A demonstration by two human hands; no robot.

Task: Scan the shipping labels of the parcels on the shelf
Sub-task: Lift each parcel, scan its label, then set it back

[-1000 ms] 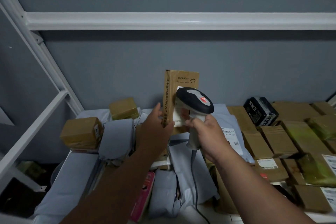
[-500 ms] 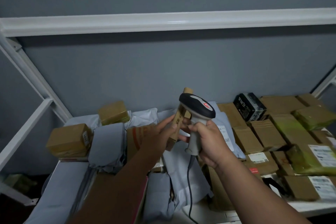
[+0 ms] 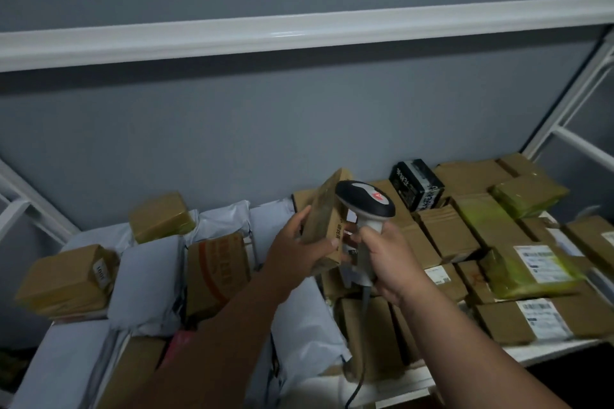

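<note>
On the left of the shelf (image 3: 548,350) lie grey mailers and taped cartons. The left hand (image 3: 292,252) curls its fingers round a slim brown parcel (image 3: 327,226), holding it tilted above the pile, its label side turned away from where I stand. Just right of it, the right hand (image 3: 387,262) is wrapped tight about the scanner (image 3: 365,206) handle, head almost touching the parcel. I'd say turn the label flat to the scanner window and hold both steady.
</note>
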